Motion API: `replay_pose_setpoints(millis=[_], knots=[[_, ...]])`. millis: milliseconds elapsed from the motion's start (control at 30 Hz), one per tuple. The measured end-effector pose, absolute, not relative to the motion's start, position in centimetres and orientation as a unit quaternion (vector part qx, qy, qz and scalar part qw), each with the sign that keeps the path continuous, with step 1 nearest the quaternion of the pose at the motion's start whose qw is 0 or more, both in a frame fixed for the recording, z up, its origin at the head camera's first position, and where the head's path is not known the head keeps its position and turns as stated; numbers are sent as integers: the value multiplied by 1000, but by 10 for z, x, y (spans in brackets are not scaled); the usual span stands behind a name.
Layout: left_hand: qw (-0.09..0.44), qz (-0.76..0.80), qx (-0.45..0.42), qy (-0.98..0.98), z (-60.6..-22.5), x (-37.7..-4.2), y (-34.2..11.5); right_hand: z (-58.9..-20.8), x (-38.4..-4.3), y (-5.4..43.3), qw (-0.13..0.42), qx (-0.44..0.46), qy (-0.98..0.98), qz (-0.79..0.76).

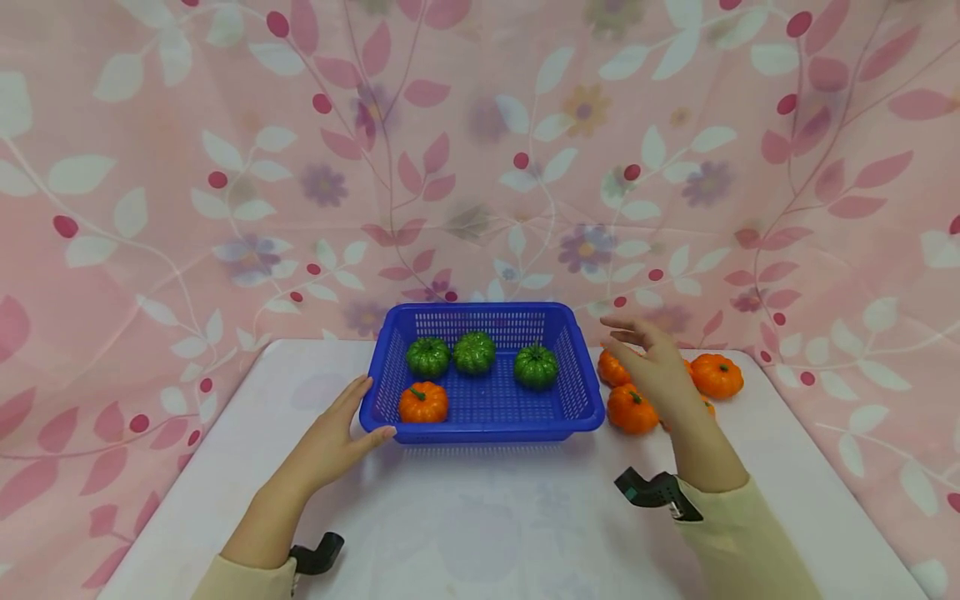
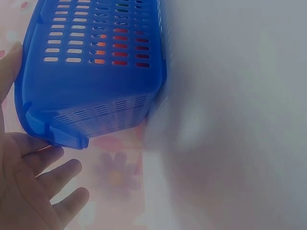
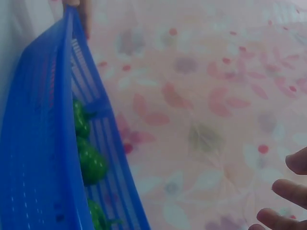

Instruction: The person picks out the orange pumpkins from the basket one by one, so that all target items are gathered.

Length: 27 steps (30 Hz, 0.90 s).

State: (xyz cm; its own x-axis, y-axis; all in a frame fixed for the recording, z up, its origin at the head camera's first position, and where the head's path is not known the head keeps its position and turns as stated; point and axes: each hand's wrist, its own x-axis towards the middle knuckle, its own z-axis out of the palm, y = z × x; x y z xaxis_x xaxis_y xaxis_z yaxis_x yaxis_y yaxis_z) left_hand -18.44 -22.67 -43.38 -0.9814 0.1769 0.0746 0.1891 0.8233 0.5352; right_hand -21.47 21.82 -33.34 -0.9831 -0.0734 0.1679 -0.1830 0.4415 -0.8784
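Note:
A blue plastic basket (image 1: pixel 483 432) stands at the back of the table. Three small green pumpkins (image 1: pixel 474 353) lie inside, and one small orange pumpkin (image 1: pixel 423 403) sits near its front left corner. My left hand (image 1: pixel 326 446) touches the rim at that corner, its thumb at the front side and its fingers extended along the left side. To the right of the basket, my right hand (image 1: pixel 660 371) hovers above several orange pumpkins (image 1: pixel 632 409), partly covering them. Its fingers are spread loosely toward the basket and hold nothing.
White cloth covers the table (image 1: pixel 472 525). Right behind it hangs a pink flowered curtain (image 1: pixel 480 167). Another orange pumpkin (image 1: pixel 717 377) lies near the table's right edge, beyond my right hand.

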Motion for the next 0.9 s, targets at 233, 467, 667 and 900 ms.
replay_pose_setpoints(millis=[233,467,667,900], knots=[[9,-279,-95,-955,-433,-184,-226,-336,-230,169,68,149,-832,530],[10,-280,-93,-956,-434,-185,-226,-340,-234,113,17,197,-824,531],[12,-279,-96,-955,-434,-185,-226,-351,-242,73,-43,212,-828,518],[16,-279,-100,-955,-434,-185,-227,-366,-256,33,-102,250,-855,443]])
